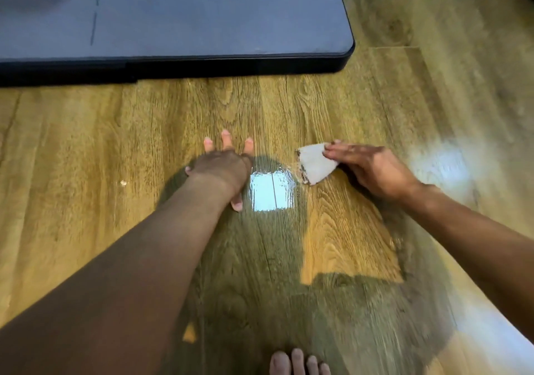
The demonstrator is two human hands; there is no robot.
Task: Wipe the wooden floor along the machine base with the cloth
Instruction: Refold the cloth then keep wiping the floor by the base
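A small whitish cloth [313, 163] with a dark soiled edge lies on the wooden floor [332, 108], right of centre. My right hand [372, 169] rests on its right side with straight fingers pressing it down. My left hand [222, 166] lies flat on the floor with spread fingers, a hand's width left of the cloth. The dark blue-grey machine base [202, 22] fills the upper left; its front edge runs across the view beyond both hands, and its rounded corner is at the upper right.
My bare toes [299, 363] show at the bottom edge. Bright light glare [271, 192] reflects on the floor between my hands, and another patch [442, 166] lies to the right. A tiny pale speck [123, 183] sits on the floor at the left.
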